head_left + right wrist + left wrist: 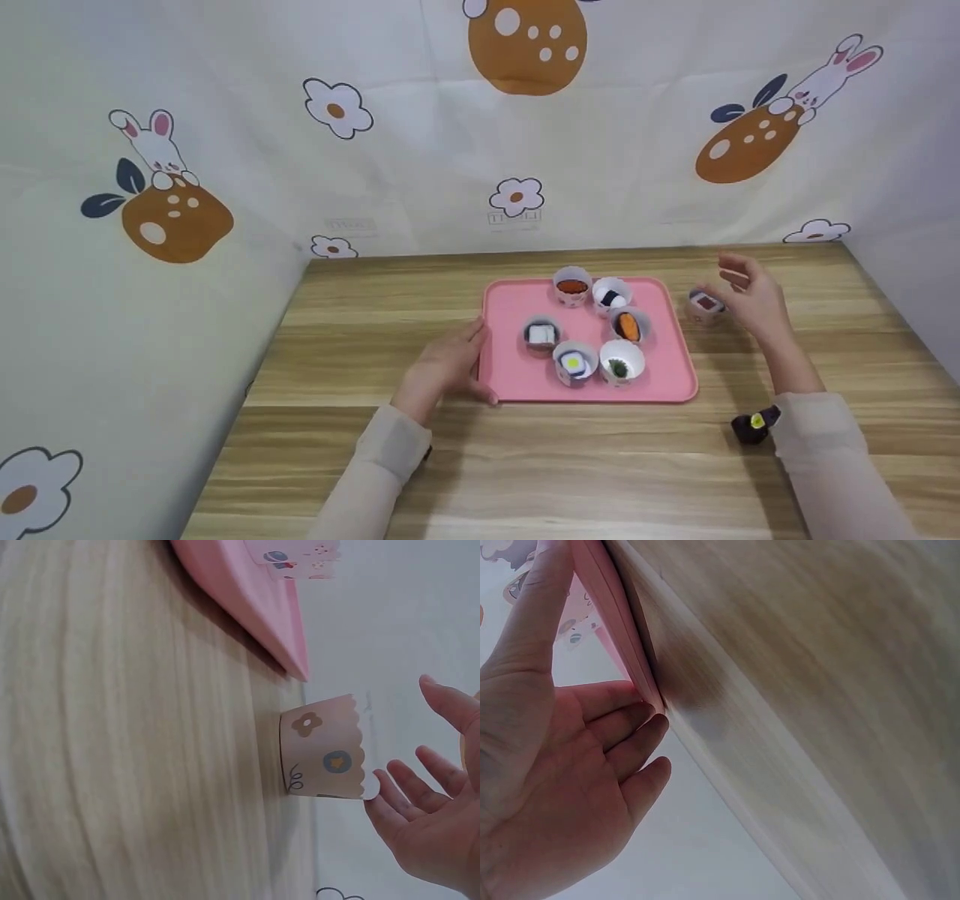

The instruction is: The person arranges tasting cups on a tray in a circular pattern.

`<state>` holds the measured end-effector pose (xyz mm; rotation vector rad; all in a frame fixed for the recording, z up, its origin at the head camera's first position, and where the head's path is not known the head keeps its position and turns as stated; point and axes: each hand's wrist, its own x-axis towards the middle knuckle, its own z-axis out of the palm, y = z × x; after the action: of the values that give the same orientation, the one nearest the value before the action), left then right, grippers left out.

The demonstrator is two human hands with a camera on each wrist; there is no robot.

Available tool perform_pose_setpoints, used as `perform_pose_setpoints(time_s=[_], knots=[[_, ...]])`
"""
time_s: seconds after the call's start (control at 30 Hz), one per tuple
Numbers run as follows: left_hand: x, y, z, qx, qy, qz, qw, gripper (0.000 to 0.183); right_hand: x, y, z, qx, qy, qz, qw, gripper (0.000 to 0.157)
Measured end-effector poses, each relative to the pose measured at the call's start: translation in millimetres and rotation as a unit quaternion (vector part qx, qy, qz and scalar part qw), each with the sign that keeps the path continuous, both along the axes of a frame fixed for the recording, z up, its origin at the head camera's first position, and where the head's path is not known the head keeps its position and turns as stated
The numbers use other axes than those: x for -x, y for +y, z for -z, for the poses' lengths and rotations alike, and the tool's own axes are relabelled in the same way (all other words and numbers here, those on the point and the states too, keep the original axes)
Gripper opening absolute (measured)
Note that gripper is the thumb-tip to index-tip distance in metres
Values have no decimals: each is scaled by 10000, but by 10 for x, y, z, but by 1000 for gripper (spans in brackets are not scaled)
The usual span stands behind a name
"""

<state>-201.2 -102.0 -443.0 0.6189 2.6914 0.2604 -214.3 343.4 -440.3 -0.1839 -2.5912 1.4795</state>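
A pink tray [502, 381] lies on the table with several paper cups on it, each holding a small toy-like sushi piece. My left hand [448, 363] touches the tray's left rim, its thumb by the near corner; in the left wrist view its fingers [634, 750] lie loosely against the edge. Right of the tray stands another paper cup [700, 318], upright, holding a white piece with a dark red centre [706, 301]. Beside and above this cup is my right hand [756, 301], fingers spread and holding nothing. In the right wrist view its fingertips are close to the cup's scalloped rim.
Among the tray's cups are ones with red-orange filling [572, 286], an orange-topped piece [628, 327] and a green piece [618, 367]. A dark wrist device [752, 427] sits by the right cuff. A patterned cloth [420, 165] hangs behind the wooden table [592, 472].
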Motion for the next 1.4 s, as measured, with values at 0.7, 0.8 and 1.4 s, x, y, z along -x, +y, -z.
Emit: perform_pose_setpoints(time_s=[0.7,0.8,1.4], knots=[[8,1,24,241,82,86,9996,124,-1,34,99,-222,-674,-537,9960,84],[10,0,31,204,65,62,9998,123,13,43,107,-403,-820,-554,9943,88],[32,1,29,186,150,163,9996,124,39,32,110,-984,-1238,-438,9864,86]])
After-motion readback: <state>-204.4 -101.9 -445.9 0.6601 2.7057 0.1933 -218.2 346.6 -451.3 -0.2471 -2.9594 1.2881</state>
